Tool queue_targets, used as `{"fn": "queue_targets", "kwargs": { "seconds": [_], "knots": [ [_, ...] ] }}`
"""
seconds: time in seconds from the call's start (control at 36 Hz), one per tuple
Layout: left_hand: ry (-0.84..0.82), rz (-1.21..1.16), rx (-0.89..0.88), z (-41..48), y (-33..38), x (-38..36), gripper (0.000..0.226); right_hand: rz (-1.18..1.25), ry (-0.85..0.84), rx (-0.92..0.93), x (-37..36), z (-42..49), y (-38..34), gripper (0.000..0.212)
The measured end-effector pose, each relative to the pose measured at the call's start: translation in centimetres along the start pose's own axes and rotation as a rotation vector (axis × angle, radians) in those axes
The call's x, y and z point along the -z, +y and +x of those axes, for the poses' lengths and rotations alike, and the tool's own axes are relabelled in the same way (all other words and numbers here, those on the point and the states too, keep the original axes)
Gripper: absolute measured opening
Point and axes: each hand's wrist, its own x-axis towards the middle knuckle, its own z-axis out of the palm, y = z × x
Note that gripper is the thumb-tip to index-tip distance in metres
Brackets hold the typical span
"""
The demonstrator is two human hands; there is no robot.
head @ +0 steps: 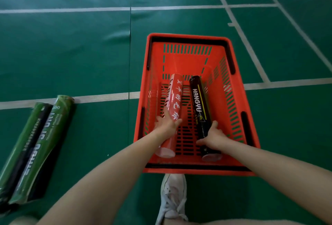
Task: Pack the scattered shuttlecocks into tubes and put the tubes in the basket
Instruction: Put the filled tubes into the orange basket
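Note:
An orange plastic basket (233,102) stands on the green court floor in front of me. Inside it a red tube (175,97) with white characters lies lengthwise, and my left hand (166,126) grips its near half. Beside it on the right lies a black tube (198,99) lettered HANGYU, with my right hand (213,137) curled round its near end. Both tubes point away from me. On the floor at the left lie two green and black tubes (36,145) side by side.
White court lines (100,97) cross the green mat, and a mat seam (130,48) runs away from me left of the basket. My white shoe (173,196) stands just behind the basket's near rim. No loose shuttlecocks are in sight.

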Motion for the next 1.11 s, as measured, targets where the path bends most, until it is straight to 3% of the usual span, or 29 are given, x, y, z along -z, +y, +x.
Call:
{"fn": "queue_targets", "kwargs": {
  "seconds": [0.17,0.31,0.44,0.5,0.61,0.72,0.89,1.0,1.11],
  "knots": [
    [0.018,0.142,-0.106,-0.5,-0.2,-0.3,0.071,-0.275,0.099,0.149,0.4,-0.4,-0.7,0.090],
    [-0.086,0.249,-0.213,-2.9,-0.1,1.2,0.047,-0.583,0.206,0.441,2.5,-1.7,-3.3,0.055],
    [-0.117,0.328,-0.293,-5.8,0.3,4.2,0.031,-0.651,0.312,0.654,5.6,-4.1,-7.7,0.042],
    [-0.065,0.309,-0.404,-7.6,0.3,6.1,0.030,-0.638,0.358,0.711,6.6,-5.6,-9.4,0.037],
    [0.198,0.120,-0.534,-11.0,-1.5,11.2,0.030,-0.543,0.419,0.857,7.4,-9.4,-13.5,0.027],
    [0.400,0.097,-0.439,-12.8,-6.7,16.3,0.027,-0.495,0.430,0.983,5.5,-13.2,-18.7,0.030],
    [0.569,0.099,-0.220,-13.5,-17.8,21.6,0.029,-0.516,0.385,1.111,-1.5,-16.0,-26.3,0.033],
    [0.593,0.153,-0.013,-13.3,-25.9,23.0,0.031,-0.480,0.263,1.124,-8.1,-15.6,-30.7,0.036],
    [0.509,0.100,0.212,-12.6,-33.4,23.0,0.036,-0.415,0.109,1.063,-15.2,-14.4,-34.2,0.044]
  ]
}}
